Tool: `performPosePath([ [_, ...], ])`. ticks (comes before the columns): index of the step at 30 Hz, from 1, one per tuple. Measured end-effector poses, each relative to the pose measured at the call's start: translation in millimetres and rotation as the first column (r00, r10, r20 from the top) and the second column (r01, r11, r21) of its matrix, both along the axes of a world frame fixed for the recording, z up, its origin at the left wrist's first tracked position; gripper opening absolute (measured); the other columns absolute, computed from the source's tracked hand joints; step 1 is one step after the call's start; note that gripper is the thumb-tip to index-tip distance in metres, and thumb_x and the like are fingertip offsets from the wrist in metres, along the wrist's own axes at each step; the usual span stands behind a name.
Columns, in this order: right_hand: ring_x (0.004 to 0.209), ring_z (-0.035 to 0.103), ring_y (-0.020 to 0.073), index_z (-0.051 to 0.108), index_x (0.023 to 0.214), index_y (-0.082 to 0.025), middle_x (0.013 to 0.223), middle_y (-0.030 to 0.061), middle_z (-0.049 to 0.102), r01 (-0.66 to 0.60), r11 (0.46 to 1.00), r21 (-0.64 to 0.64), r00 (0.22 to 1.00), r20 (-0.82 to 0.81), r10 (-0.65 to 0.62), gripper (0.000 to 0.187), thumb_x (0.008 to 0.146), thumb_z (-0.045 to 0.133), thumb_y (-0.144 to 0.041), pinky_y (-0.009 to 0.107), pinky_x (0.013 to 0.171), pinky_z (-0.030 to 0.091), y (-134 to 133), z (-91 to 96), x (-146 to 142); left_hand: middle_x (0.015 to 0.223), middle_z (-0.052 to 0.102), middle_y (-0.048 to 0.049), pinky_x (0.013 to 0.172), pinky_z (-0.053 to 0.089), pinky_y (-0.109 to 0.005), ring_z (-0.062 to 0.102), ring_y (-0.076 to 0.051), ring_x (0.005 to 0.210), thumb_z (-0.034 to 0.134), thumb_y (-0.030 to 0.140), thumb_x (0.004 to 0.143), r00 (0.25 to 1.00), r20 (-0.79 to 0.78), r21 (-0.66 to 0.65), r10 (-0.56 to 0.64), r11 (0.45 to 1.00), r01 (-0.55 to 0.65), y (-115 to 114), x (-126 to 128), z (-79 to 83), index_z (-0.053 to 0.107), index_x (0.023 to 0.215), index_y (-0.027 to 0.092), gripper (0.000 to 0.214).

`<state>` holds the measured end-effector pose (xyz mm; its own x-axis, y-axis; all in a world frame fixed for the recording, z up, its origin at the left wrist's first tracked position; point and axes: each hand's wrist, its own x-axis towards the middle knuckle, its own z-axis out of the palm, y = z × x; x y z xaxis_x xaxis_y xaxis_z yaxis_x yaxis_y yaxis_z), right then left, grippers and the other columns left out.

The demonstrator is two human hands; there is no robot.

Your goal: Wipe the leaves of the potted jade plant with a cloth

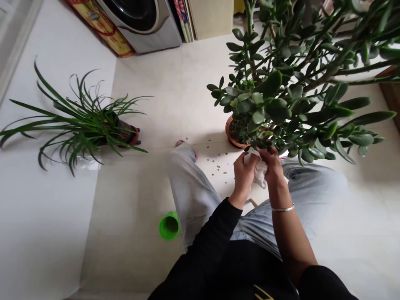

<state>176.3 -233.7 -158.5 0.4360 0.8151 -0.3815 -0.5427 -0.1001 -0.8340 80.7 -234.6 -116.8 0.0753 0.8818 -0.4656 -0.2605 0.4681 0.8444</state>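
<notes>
A large jade plant (pixel 275 104) with thick green leaves grows from a terracotta-coloured pot (pixel 233 135) in front of me. At its lower leaves, my left hand (pixel 244 175) is closed on a crumpled white cloth (pixel 260 173). My right hand (pixel 273 166) meets it from the other side, its fingers closed around the cloth beside a low leaf. The fingertips are partly hidden, so I cannot tell exactly which leaf they touch. Small fallen bits (pixel 218 166) are scattered over the floor between my feet.
A green cup-like container (pixel 169 226) stands on the floor left of my leg. Farther left, a long-leaved potted plant (pixel 84 121) is by the white wall (pixel 40 208). A front-loading washing machine (pixel 150 33) and a red-and-yellow box (pixel 103 25) stand at the back.
</notes>
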Motion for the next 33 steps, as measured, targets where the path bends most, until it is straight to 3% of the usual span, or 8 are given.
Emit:
performPosePath([
  [7,0.064,0.064,0.0145,0.063,0.085,-0.030,0.082,-0.0060,0.073,-0.017,1.000,0.006,0.999,-0.046,0.018,0.039,0.063,0.095,-0.034,0.029,0.056,0.056,1.6,-0.5,-1.6,0.069,0.055,0.0031,0.063,0.040,-0.023,0.047,-0.010,0.065,0.075,0.034,0.079,0.999,0.006,-0.004,-0.053,0.999,0.053,-9.4,-9.1,-7.9,0.062,0.073,0.018,0.022],
  [13,0.081,0.068,0.0163,0.065,0.093,-0.029,0.086,-0.0048,0.073,0.040,0.994,0.103,0.999,-0.032,-0.037,0.040,0.065,0.094,-0.031,0.031,0.072,0.060,6.4,-3.4,-2.7,0.062,0.050,0.0054,0.056,0.033,-0.021,0.040,-0.008,0.059,0.077,0.034,0.077,0.994,0.051,-0.005,-0.100,0.995,0.101,-14.5,-21.9,-7.1,0.060,0.069,0.017,0.025],
  [18,0.085,0.068,0.0145,0.067,0.088,-0.028,0.091,-0.0058,0.071,0.019,0.992,0.123,0.997,-0.082,-0.009,0.034,0.066,0.092,-0.027,0.030,0.076,0.061,7.6,0.0,-2.7,0.062,0.046,0.0067,0.055,0.033,-0.020,0.038,-0.007,0.057,0.085,0.048,0.074,0.997,0.066,0.029,0.037,0.999,-0.039,-10.3,-38.4,-8.5,0.059,0.069,0.018,0.040],
  [21,0.086,0.068,0.0143,0.067,0.089,-0.029,0.091,-0.0071,0.071,0.035,0.990,0.134,0.995,-0.098,-0.021,0.035,0.064,0.092,-0.025,0.030,0.076,0.061,7.4,-1.1,-2.6,0.070,0.052,0.0043,0.060,0.040,-0.021,0.047,-0.009,0.064,0.081,0.054,0.081,0.994,-0.020,0.166,0.104,0.981,-0.099,2.3,-47.6,-11.8,0.065,0.080,0.020,0.038],
  [24,0.086,0.068,0.0140,0.068,0.091,-0.029,0.091,-0.0066,0.071,0.032,0.991,0.129,0.995,-0.100,-0.019,0.034,0.066,0.091,-0.024,0.029,0.076,0.060,6.8,-3.0,-3.1,0.092,0.062,-0.0013,0.074,0.052,-0.026,0.061,-0.015,0.083,0.079,0.052,0.085,0.982,-0.164,0.420,0.093,0.907,-0.016,23.8,-52.7,-15.3,0.070,0.096,0.023,0.032],
  [27,0.087,0.069,0.0141,0.069,0.091,-0.029,0.091,-0.0055,0.072,0.022,0.992,0.125,0.996,-0.089,-0.011,0.032,0.067,0.089,-0.023,0.027,0.076,0.059,6.4,-3.9,-3.1,0.113,0.063,-0.0059,0.089,0.056,-0.033,0.065,-0.021,0.103,0.083,0.046,0.084,0.952,-0.305,0.610,0.008,0.769,0.189,47.5,-52.4,-17.5,0.071,0.107,0.024,0.033],
  [30,0.088,0.068,0.0143,0.069,0.092,-0.030,0.095,-0.0050,0.072,0.020,0.991,0.133,0.996,-0.086,-0.008,0.034,0.064,0.089,-0.023,0.026,0.074,0.059,6.7,-4.3,-2.1,0.116,0.064,-0.0062,0.095,0.055,-0.035,0.066,-0.022,0.107,0.082,0.034,0.087,0.887,-0.441,0.644,-0.141,0.639,0.421,64.5,-48.3,-15.7,0.072,0.109,0.024,0.026],
  [33,0.089,0.068,0.0157,0.068,0.090,-0.032,0.097,-0.0041,0.072,0.006,0.993,0.121,0.997,-0.073,0.003,0.034,0.063,0.088,-0.023,0.028,0.073,0.060,7.0,-4.6,-0.8,0.112,0.067,-0.0051,0.096,0.054,-0.035,0.067,-0.021,0.104,0.079,0.026,0.089,0.831,-0.506,0.621,-0.229,0.573,0.535,72.7,-43.6,-10.7,0.073,0.106,0.024,0.018],
])
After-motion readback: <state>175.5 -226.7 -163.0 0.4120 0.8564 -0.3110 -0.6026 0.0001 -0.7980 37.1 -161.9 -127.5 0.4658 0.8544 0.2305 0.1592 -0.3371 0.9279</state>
